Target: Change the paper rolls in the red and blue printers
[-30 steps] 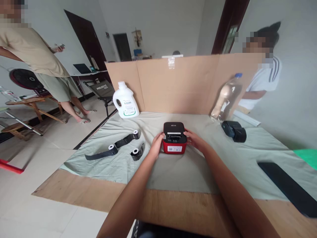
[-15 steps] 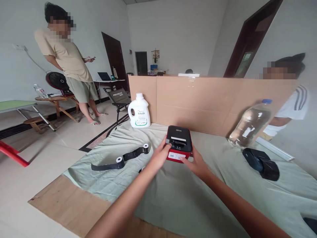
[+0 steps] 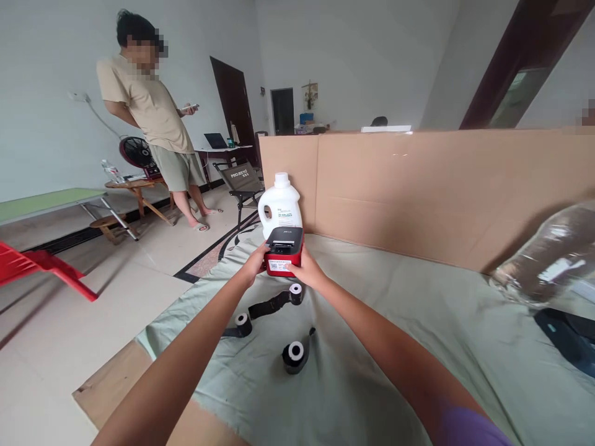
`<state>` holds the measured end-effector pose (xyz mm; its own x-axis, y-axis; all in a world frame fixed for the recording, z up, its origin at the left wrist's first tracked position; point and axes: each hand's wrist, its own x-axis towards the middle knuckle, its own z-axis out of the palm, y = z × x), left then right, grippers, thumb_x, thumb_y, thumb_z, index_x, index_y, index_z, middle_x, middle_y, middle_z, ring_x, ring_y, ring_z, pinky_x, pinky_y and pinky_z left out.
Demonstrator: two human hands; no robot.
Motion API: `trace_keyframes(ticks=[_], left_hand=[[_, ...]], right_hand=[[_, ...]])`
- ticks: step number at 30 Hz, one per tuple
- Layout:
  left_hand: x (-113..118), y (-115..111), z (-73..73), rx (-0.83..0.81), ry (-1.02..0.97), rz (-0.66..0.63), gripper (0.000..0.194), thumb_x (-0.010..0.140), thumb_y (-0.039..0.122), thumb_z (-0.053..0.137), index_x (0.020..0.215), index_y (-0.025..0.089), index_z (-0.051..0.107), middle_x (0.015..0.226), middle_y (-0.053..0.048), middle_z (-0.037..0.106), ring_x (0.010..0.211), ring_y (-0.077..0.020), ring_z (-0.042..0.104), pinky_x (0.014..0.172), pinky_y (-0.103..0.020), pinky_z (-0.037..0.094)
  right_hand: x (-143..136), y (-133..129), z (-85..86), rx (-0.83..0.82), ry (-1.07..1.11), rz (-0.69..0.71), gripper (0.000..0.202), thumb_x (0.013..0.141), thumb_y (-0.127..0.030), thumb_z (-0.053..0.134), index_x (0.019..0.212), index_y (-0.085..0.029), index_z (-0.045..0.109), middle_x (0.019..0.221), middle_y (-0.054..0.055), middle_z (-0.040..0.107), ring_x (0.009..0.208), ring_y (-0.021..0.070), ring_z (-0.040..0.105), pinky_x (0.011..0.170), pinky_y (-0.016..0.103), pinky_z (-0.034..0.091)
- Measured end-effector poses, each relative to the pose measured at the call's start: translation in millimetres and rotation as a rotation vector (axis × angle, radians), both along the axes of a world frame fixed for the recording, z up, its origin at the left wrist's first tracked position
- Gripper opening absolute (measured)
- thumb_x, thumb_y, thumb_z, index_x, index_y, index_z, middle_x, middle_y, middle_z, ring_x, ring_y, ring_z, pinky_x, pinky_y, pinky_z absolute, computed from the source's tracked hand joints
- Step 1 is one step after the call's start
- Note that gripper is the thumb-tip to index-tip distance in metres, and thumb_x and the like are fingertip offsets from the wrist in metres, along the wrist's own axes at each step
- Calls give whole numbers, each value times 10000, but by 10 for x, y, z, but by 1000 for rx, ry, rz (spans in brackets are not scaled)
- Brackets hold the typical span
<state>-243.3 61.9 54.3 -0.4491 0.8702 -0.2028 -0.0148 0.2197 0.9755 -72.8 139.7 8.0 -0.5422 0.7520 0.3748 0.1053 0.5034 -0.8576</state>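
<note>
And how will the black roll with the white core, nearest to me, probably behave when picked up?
The roll may unwind, since it looks loosely wound. Its thin, curled tail seems floppy. Being round, it could roll if tipped.

Left: person (image 3: 151, 114) standing before a fan (image 3: 133, 150); chair (image 3: 242, 178) and open laptop (image 3: 215, 141) nearby. Right: clear bottle (image 3: 553, 251), tilted, beside cardboard (image 3: 418, 198).

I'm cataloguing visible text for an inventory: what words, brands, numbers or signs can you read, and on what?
"PROJEEYO", as best I can read it, on the folding chair's backrest; the smaller characters below are unreadable.
White jug: printing too blurred to read.
Red-and-black device: pale lettering on top, too small to read.
Its white front sticker: print and code, too small to read.
</note>
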Motion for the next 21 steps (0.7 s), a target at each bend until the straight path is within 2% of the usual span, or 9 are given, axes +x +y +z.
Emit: trace_keyframes(ticks=[3,6,9,12,14,16,18,21], left_hand=[[-150,73,-140,-33,-21,7,576,915,381,502,1488,334,506,1172,-36,742,790,-175,717,744,-281,565],[-187,127,-218,-33,-52,5,567,929,383,482,1494,339,500,1192,-30,742,857,-184,733,800,-290,575],[-177,141,-221,-30,-54,-6,575,937,379,468,1508,315,486,1250,-49,728,1055,-236,723,948,-366,561],[-107,68,-126,34,38,47,552,952,393,464,1494,293,501,1444,-51,619,1367,-275,549,1149,-443,429],[13,-53,-29,174,177,125,534,961,392,468,1479,273,511,1567,-36,496,1490,-259,397,1236,-424,307],[196,-224,60,323,345,173,526,956,391,495,1461,250,519,1602,-41,446,1514,-255,349,1261,-397,254],[406,-411,111,397,506,149,498,930,387,548,1407,244,561,1539,-57,520,1463,-268,420,1246,-400,286],[663,-633,102,391,739,10,380,889,375,603,1243,255,673,1344,-67,669,1317,-289,561,1194,-434,364]], right_hand=[[-119,30,-133,-48,-14,-23,933,750,-298,763,1561,-264,304,1415,107,575,1317,341,529,1125,540,415],[-148,53,-195,-38,2,-44,975,744,-287,759,1585,-253,267,1461,116,540,1360,338,492,1158,541,385],[-79,27,-195,-47,4,-24,910,774,-301,734,1578,-252,313,1473,116,541,1360,328,500,1156,528,401],[218,-113,-178,-86,-40,-43,749,841,-349,658,1542,-280,402,1512,107,519,1299,312,561,1098,525,467],[622,-281,-190,-75,-78,-91,667,869,-377,618,1509,-291,454,1532,103,508,1252,297,597,1060,516,499],[1204,-492,-230,-23,-104,-144,594,883,-398,603,1462,-300,510,1496,96,550,1229,281,615,1041,500,513],[1923,-721,-285,37,-135,-232,513,875,-415,602,1371,-283,586,1404,108,623,1195,293,638,1016,523,525],[3097,-1032,-341,51,-201,-463,439,829,-489,617,1213,-281,659,1222,113,709,1058,314,691,953,559,544]])
